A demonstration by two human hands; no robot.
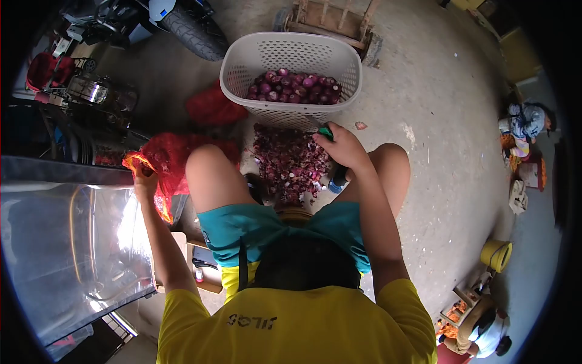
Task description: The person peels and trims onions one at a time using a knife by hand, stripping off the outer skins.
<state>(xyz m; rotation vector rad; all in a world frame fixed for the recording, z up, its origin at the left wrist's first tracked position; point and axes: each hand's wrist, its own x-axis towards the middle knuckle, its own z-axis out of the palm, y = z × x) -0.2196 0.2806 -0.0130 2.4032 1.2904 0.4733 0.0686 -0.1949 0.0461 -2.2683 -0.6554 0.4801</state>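
Note:
My right hand (342, 145) is closed round the green handle of a knife (327, 132), whose blade points toward the basket. Off to the left, my left hand (144, 179) has its fingers at the orange-edged opening of a red mesh bag (170, 158); what lies inside under the fingers is hard to make out. A light grey perforated basket (291, 41) stands in front of me with many purple onions (294, 88) in it. Between my feet, a heap of purple onion skins and scraps (288, 161) covers the floor.
Another red mesh bag (215, 106) lies left of the basket. Beyond are a wheel (194, 33) and a wooden cart (324, 27). Plastic sheeting (73, 236) hangs at the left. Two people (530, 121) (488, 333) are at the right, near a yellow bucket (496, 256).

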